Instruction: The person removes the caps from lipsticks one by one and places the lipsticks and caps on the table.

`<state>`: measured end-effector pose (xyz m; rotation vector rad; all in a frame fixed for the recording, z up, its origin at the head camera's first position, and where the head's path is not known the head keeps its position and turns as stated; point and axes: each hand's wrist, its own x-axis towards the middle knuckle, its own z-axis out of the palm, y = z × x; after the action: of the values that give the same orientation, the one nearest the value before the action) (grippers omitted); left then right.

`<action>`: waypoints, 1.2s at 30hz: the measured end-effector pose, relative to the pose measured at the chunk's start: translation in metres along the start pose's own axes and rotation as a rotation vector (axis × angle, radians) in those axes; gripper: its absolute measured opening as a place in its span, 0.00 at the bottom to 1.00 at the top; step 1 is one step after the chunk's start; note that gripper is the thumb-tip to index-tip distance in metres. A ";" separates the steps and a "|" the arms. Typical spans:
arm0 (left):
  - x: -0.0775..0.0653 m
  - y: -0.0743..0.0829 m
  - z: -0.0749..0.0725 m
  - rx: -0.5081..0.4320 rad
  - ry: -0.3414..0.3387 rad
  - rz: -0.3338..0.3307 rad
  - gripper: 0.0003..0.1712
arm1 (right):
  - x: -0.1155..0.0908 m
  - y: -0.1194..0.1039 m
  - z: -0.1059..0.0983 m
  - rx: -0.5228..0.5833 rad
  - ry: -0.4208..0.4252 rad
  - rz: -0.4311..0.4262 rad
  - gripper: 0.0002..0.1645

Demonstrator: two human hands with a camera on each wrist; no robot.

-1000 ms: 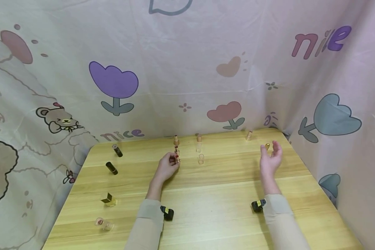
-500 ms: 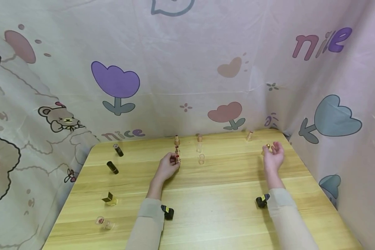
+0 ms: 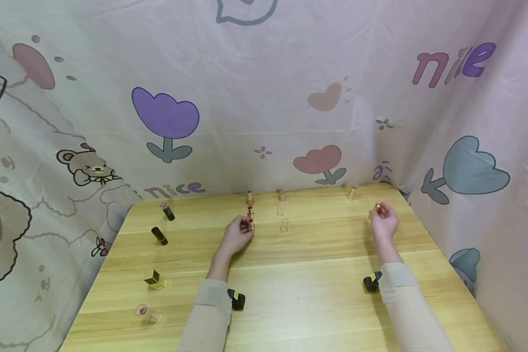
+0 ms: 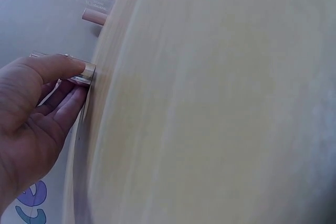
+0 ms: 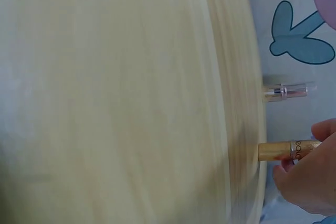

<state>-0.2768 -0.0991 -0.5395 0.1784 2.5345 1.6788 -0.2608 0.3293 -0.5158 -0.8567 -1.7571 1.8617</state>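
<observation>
My left hand [image 3: 237, 234] pinches an uncapped lipstick [image 3: 251, 226] upright on the table. In the left wrist view, thumb and fingers close around its shiny base [image 4: 85, 72]. Just behind it stand a second open lipstick [image 3: 250, 212] and a third lipstick [image 3: 250, 198], in a row. At the back right, my right hand [image 3: 384, 226] grips a gold lipstick tube [image 5: 275, 151], whose lower end meets the table in the right wrist view. The fingers hide part of its upper end. A clear cap [image 3: 284, 225] stands to the right of the left hand.
Behind the clear cap is a pink-topped clear tube [image 3: 281, 203]. Another lipstick [image 3: 351, 193] stands near the back right edge. Along the left side are two black tubes [image 3: 159, 236], a gold square-topped lipstick [image 3: 154, 279] and a clear-capped one [image 3: 147, 313]. A printed curtain [image 3: 255, 98] backs the table.
My right hand has moved slightly right, and its open fingers have closed around the gold lipstick tube. The left hand keeps its pinch in the same place.
</observation>
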 end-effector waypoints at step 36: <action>0.000 0.002 0.000 -0.054 -0.004 0.026 0.24 | -0.018 -0.003 0.012 0.025 -0.058 -0.070 0.23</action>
<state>-0.2769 -0.0987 -0.5379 0.2109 2.4913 1.7519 -0.2566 0.3088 -0.5106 -0.7293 -1.7713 1.8760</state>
